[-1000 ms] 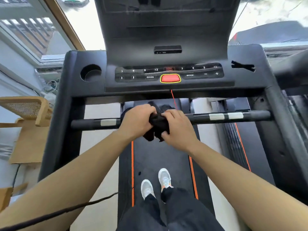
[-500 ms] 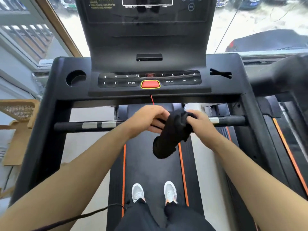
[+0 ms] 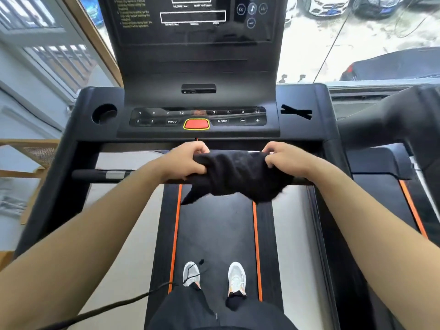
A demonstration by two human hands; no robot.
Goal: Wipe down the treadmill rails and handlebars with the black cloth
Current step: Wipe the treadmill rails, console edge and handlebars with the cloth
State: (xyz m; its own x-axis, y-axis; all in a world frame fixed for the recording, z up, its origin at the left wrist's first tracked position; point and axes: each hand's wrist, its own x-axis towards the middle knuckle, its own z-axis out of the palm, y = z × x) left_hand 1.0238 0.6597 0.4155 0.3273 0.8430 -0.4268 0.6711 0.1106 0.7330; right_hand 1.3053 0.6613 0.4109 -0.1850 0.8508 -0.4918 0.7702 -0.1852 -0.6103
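The black cloth (image 3: 240, 177) is stretched wide and draped over the middle of the treadmill's black front handlebar (image 3: 100, 175), hiding that stretch of the bar. My left hand (image 3: 183, 160) grips the cloth's left end. Its right end is pinched in my right hand (image 3: 283, 158). Both hands rest at the bar, below the console. The left upright rail (image 3: 64, 177) and right upright rail (image 3: 333, 148) frame the bar. A silver sensor patch shows on the bar's bare left part.
The console (image 3: 197, 120) with a red stop button sits just above my hands, a cup holder (image 3: 104, 113) at its left. My feet (image 3: 214, 275) stand on the belt. A second treadmill (image 3: 392, 186) is at the right, wooden furniture (image 3: 31, 158) at the left.
The cloth was bunched between my two hands at the bar's middle. My hands have pulled apart, spreading it out flat over the handlebar. The view has tilted up toward the console.
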